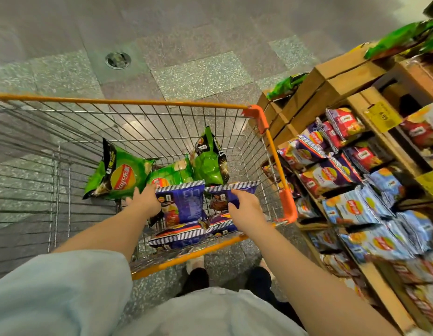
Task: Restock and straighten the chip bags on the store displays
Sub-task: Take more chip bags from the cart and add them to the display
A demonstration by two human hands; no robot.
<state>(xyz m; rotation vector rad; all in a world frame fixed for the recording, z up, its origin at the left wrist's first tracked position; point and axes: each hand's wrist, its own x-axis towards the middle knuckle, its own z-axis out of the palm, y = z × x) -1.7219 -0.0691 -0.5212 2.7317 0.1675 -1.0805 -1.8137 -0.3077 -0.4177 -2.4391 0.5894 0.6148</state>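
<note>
Both my arms reach into a wire shopping cart with an orange rim. My left hand grips the left side of a dark blue chip bag held upright. Beside it, my right hand grips a second dark blue bag. More blue bags lie flat at the cart's near end. Three green chip bags rest farther in on the cart floor.
A wooden display shelf stands right of the cart, filled with purple, red and light blue chip bags. Cardboard boxes with green bags sit on top. A round floor drain lies ahead on the tiled floor.
</note>
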